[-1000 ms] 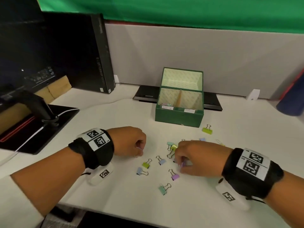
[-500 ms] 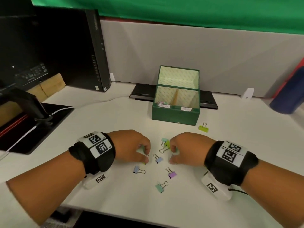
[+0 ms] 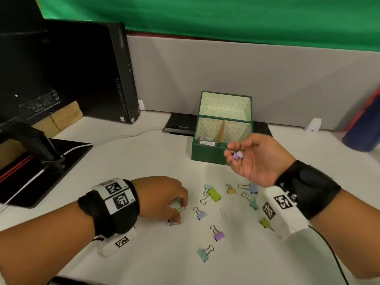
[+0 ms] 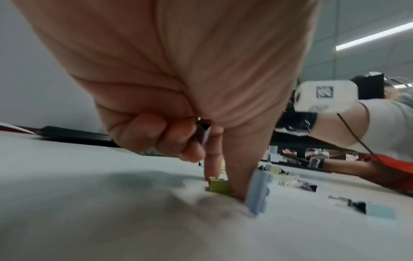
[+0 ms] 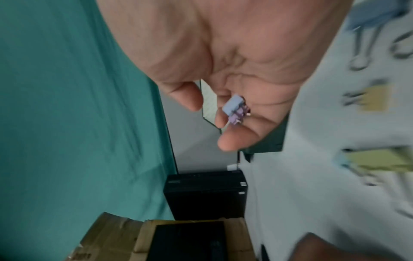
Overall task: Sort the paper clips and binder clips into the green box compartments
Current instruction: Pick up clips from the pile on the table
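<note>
Nine binder clips [image 3: 214, 194] lie loose on the white desk [image 3: 144, 153], which is backed by a grey partition [image 3: 226, 68] under green cloth [image 3: 205, 15], with a black computer tower [image 3: 121, 73] at the left. The green box [image 3: 207, 154] stands open near the partition, a few clips in its left compartment. The right hand [image 3: 254, 159], palm up just before the box, pinches small lilac and blue clips [image 3: 238, 155]. The left hand [image 3: 162, 199], curled on the desk, pinches a yellow-green clip [image 4: 218, 186].
</note>
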`<state>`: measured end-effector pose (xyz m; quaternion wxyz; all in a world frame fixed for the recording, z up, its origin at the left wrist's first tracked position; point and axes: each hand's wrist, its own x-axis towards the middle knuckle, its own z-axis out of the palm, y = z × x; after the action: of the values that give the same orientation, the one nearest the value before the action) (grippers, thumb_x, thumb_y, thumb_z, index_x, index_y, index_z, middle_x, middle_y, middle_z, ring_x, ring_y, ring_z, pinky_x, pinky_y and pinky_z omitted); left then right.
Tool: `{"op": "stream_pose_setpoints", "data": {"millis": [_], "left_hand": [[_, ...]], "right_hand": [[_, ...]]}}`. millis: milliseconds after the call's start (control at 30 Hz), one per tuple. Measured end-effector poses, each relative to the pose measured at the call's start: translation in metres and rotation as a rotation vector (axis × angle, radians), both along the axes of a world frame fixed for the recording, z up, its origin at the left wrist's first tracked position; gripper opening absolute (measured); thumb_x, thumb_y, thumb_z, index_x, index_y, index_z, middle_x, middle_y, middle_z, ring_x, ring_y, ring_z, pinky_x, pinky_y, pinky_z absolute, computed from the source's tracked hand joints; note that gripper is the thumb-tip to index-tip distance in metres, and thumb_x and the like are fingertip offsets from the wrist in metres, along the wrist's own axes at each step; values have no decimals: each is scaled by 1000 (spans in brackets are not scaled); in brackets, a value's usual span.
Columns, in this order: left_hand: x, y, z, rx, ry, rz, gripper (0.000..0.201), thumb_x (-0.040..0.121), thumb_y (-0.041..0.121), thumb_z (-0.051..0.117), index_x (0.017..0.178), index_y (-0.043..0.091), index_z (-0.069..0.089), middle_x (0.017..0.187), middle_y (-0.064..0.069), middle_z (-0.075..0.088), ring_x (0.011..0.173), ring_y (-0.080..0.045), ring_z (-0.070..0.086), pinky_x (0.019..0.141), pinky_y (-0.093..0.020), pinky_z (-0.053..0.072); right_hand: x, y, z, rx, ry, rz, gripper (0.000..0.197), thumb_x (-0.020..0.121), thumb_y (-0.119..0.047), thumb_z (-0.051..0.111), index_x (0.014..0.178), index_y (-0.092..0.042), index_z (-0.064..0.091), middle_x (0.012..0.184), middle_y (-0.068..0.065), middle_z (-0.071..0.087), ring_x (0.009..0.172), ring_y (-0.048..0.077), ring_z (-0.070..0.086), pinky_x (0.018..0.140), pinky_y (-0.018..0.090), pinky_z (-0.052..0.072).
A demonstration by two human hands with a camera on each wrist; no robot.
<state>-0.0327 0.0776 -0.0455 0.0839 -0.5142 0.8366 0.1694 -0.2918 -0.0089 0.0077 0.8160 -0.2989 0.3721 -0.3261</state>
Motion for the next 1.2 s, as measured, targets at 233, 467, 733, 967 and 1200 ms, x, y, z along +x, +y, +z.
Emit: {"op": "stream_pose_setpoints", "data": {"millis": [233,467,733,967,1200], "left_hand": [[1,-20,3,100,32,19,26,83,54,67,100,37,57,87,16,54,75,-3,51,72,-20,46],[-9,-56,23,-37,62,8,15,93,27,51,97,26,66,81,17,56,77,-5,52,78,-23,47],[-34,-146,56,-445,354,332,21,100,27,51,102,18,69,94,4,66,83,-16,58,72,-24,39],[-65,-175,55,-337,208,251,34,105,29,38,121,18,65,117,-3,67,96,-20,62,71,-24,42],[-54,-135,60,-436,136,157,43,103,26,43,146,25,47,151,0,45,130,-21,48,107,-29,35]], "right_hand": [[52,-52,41,-286,226,-199,29,94,11,42,117,4,59,109,18,55,91,24,61,75,36,63],[47,-58,47,-734,890,66,29,95,-15,59,123,-18,65,115,-4,63,113,23,61,87,43,60],[-52,-13,-1,-1072,1264,335,12,96,-28,59,96,-35,69,97,-18,67,87,0,62,79,21,48],[-100,-3,-31,-1116,1534,404,17,97,-23,52,103,-34,65,102,-18,58,87,2,54,75,10,36],[-136,-11,-33,-1071,1671,322,27,97,-15,47,97,-36,64,104,-11,64,91,12,59,86,26,50]]}}
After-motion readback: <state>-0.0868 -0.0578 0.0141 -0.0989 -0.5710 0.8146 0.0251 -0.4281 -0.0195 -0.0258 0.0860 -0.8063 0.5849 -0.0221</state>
